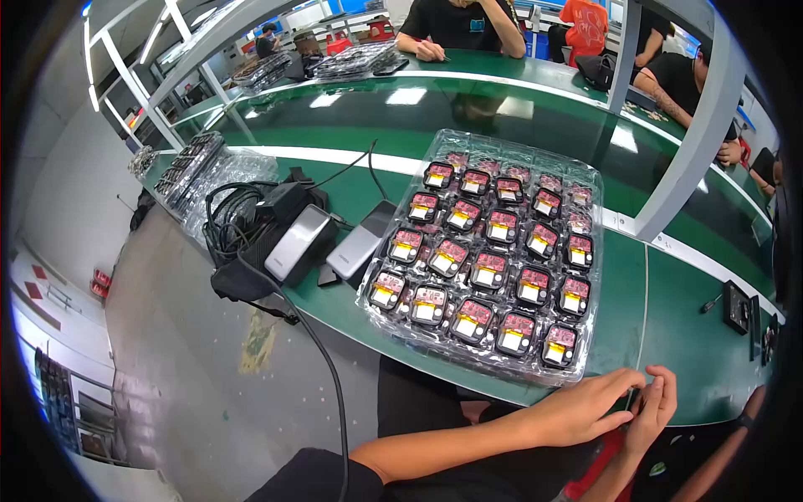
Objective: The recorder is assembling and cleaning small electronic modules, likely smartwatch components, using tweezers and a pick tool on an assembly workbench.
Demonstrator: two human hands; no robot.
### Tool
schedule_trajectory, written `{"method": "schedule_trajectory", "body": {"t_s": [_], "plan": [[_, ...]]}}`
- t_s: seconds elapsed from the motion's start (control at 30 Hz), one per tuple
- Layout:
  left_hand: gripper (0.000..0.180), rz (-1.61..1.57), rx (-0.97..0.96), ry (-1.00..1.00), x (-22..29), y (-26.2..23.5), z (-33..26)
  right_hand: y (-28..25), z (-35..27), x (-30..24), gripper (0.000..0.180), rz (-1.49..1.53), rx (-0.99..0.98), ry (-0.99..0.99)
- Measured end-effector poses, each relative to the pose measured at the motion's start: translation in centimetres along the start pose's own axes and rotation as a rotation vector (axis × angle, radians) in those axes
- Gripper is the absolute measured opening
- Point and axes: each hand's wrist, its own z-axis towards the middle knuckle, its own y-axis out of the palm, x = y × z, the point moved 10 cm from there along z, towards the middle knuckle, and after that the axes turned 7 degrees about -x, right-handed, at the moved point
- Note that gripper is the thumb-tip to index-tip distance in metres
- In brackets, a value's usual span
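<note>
Here, both hands (619, 410) together at the green table's (669, 335) edge.

A single head-worn fisheye view looks steeply down and forward from above the near edge of the green worktop (669, 326), bending straight edges toward its dark rim. The clear tray (489, 251) of small parts lies close and near centre, while the person's hands sit at the lower right edge, perhaps partly cut off. Farther benches and seated co-workers fill the top.
</note>
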Motion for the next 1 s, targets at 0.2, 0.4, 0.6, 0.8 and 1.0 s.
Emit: {"method": "schedule_trajectory", "body": {"t_s": [0.2,0.4,0.6,0.8,1.0], "plan": [[0.027,-0.042,0.076,0.084,0.8,-1.2,-0.5,2.7,0.0,-1.5,0.023,-0.178,-0.082,-0.135],[0.018,-0.139,0.079,0.047,0.2,-1.4,-0.6,3.3,0.0,-2.9,0.022,-0.263,-0.075,-0.189],[0.018,-0.132,0.073,0.046,0.3,-1.3,-0.5,3.4,0.1,-2.7,0.022,-0.256,-0.141,-0.125],[0.018,-0.107,0.097,0.043,0.1,-1.3,-0.4,3.5,0.1,-3.1,0.021,-0.282,-0.13,-0.12],[0.018,-0.13,0.103,0.037,0.1,-1.4,-0.3,3.2,0.1,-2.9,0.02,-0.33,-0.141,-0.126]]}}
